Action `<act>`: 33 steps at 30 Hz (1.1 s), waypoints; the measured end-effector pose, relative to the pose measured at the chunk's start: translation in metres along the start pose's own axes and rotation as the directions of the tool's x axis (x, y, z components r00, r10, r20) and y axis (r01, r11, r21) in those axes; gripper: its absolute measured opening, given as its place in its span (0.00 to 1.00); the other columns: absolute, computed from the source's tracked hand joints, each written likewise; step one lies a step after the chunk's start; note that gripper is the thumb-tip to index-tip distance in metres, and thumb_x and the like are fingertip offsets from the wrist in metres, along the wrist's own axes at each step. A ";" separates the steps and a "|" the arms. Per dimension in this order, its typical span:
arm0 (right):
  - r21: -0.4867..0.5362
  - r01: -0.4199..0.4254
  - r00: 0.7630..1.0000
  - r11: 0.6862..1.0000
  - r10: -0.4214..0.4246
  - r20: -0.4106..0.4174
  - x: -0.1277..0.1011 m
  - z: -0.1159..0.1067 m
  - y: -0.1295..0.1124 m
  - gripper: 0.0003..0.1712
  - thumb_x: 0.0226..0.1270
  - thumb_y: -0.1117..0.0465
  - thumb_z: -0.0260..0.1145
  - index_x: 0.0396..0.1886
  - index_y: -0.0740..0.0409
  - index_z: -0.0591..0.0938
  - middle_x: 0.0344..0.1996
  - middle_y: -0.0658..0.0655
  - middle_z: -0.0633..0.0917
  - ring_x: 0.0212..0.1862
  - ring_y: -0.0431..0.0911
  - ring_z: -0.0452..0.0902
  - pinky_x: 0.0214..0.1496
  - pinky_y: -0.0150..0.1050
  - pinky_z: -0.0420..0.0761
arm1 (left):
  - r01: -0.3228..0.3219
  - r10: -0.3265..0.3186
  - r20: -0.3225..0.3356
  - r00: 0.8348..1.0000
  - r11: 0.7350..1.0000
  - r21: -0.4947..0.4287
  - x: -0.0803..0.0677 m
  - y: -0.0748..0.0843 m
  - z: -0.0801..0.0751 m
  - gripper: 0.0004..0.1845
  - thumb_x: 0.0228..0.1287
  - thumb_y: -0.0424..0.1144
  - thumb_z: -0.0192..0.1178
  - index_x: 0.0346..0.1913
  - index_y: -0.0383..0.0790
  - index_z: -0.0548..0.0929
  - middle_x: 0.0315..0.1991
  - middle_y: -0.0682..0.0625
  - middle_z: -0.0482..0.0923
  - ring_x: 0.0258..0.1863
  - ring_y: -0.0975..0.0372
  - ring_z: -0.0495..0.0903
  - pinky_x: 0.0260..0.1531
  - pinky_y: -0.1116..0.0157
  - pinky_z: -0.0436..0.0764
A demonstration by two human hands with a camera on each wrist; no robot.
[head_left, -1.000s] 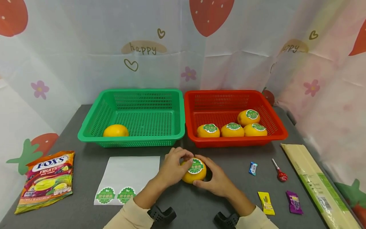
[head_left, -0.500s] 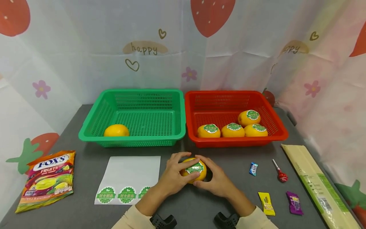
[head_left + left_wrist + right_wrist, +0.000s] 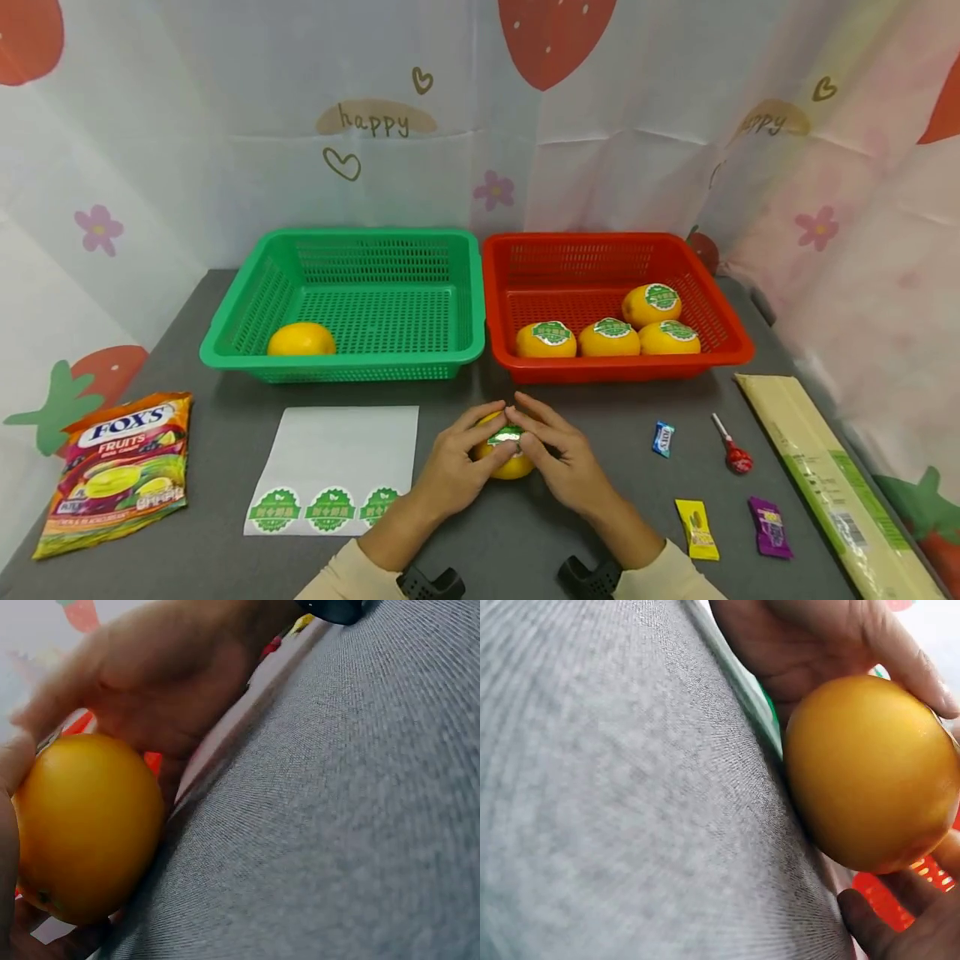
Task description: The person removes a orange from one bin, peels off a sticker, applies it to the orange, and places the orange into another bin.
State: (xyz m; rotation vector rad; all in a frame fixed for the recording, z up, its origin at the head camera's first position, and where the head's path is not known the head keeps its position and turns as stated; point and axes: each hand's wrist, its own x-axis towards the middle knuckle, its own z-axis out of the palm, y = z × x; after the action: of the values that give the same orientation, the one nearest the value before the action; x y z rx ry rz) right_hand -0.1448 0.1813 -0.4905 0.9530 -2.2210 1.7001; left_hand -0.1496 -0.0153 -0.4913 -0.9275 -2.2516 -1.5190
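A yellow lemon [image 3: 513, 470] with a green-and-white round sticker [image 3: 504, 434] on top rests on the grey table in front of me. My left hand [image 3: 453, 465] holds it from the left, thumb over the sticker and fingers around the far side. From the right, my right hand [image 3: 568, 467] touches the top with its thumb and fingertips, pressing near the sticker with fairly straight fingers. Both hands partly cover the label. The lemon's bare side shows in the left wrist view and the right wrist view. A white sheet [image 3: 345, 446] with three such stickers lies left of my hands.
Behind are a green basket [image 3: 341, 362] with one plain lemon [image 3: 302, 339] and a red basket [image 3: 600, 369] with several stickered lemons. A candy bag [image 3: 116, 471] lies left. A lollipop [image 3: 738, 459], several small candies and a long pale packet [image 3: 832, 475] lie right.
My right hand has moved from the lemon's right side up onto its top, over the sticker. The left thumb and fingers have shifted across the label too. The lemon has stayed in place.
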 end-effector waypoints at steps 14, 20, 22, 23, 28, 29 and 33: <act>0.344 -0.341 0.914 0.875 0.394 -0.096 0.004 -0.005 -0.004 0.17 0.69 0.71 0.56 0.54 0.72 0.80 0.56 0.65 0.79 0.60 0.48 0.73 0.57 0.39 0.73 | 0.148 -0.152 -0.006 0.988 0.966 -0.211 0.006 0.011 -0.007 0.17 0.68 0.25 0.52 0.58 0.29 0.79 0.59 0.37 0.74 0.59 0.50 0.73 0.59 0.66 0.66; 0.280 -0.307 0.887 0.909 0.380 -0.263 0.012 -0.023 -0.018 0.15 0.68 0.75 0.56 0.50 0.75 0.81 0.49 0.70 0.81 0.46 0.51 0.82 0.45 0.41 0.80 | 0.185 -0.185 0.016 0.983 0.966 -0.178 0.011 0.037 -0.018 0.16 0.67 0.23 0.51 0.56 0.24 0.79 0.57 0.34 0.74 0.57 0.46 0.74 0.57 0.66 0.69; 0.216 -0.240 0.884 0.946 0.305 -0.354 0.018 -0.038 -0.028 0.14 0.67 0.76 0.57 0.49 0.75 0.82 0.46 0.70 0.82 0.42 0.51 0.83 0.43 0.40 0.81 | 0.193 -0.191 0.029 0.981 0.965 -0.176 0.011 0.034 -0.018 0.16 0.68 0.23 0.51 0.57 0.24 0.78 0.57 0.34 0.74 0.57 0.47 0.74 0.57 0.66 0.69; 0.183 -0.207 0.878 0.961 0.265 -0.399 0.021 -0.048 -0.034 0.13 0.68 0.76 0.57 0.48 0.74 0.82 0.44 0.70 0.83 0.41 0.51 0.83 0.42 0.39 0.81 | 0.194 -0.191 0.031 0.981 0.965 -0.175 0.010 0.030 -0.016 0.17 0.68 0.23 0.51 0.57 0.25 0.78 0.58 0.35 0.74 0.57 0.47 0.73 0.57 0.65 0.69; 0.095 -0.092 0.787 0.991 0.131 -0.603 0.034 -0.100 -0.054 0.11 0.67 0.74 0.59 0.46 0.74 0.83 0.41 0.66 0.84 0.40 0.49 0.81 0.44 0.33 0.79 | 0.188 -0.188 0.021 0.982 0.965 -0.183 0.005 0.005 -0.008 0.18 0.69 0.24 0.49 0.60 0.28 0.77 0.60 0.39 0.74 0.59 0.50 0.72 0.58 0.63 0.68; 0.085 -0.082 0.762 0.993 0.118 -0.637 0.035 -0.110 -0.055 0.11 0.67 0.73 0.59 0.46 0.74 0.83 0.41 0.65 0.84 0.41 0.49 0.81 0.45 0.32 0.77 | 0.192 -0.191 0.022 0.981 0.963 -0.191 0.004 0.003 -0.008 0.19 0.69 0.24 0.49 0.60 0.28 0.77 0.60 0.40 0.74 0.59 0.50 0.72 0.58 0.63 0.68; -0.040 -0.171 0.654 0.985 0.083 -0.752 0.032 -0.143 -0.051 0.13 0.66 0.71 0.61 0.48 0.70 0.84 0.43 0.56 0.83 0.43 0.48 0.77 0.43 0.30 0.75 | 0.208 -0.202 0.053 0.978 0.955 -0.212 0.001 -0.002 -0.007 0.22 0.68 0.24 0.46 0.63 0.32 0.76 0.62 0.44 0.72 0.61 0.54 0.70 0.60 0.63 0.65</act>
State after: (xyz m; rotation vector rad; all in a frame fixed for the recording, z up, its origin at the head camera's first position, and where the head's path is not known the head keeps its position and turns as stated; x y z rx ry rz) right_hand -0.1720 0.2930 -0.3866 -0.0012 -1.7827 1.5874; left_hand -0.1529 -0.0221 -0.4889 -0.7961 -2.2977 -1.8838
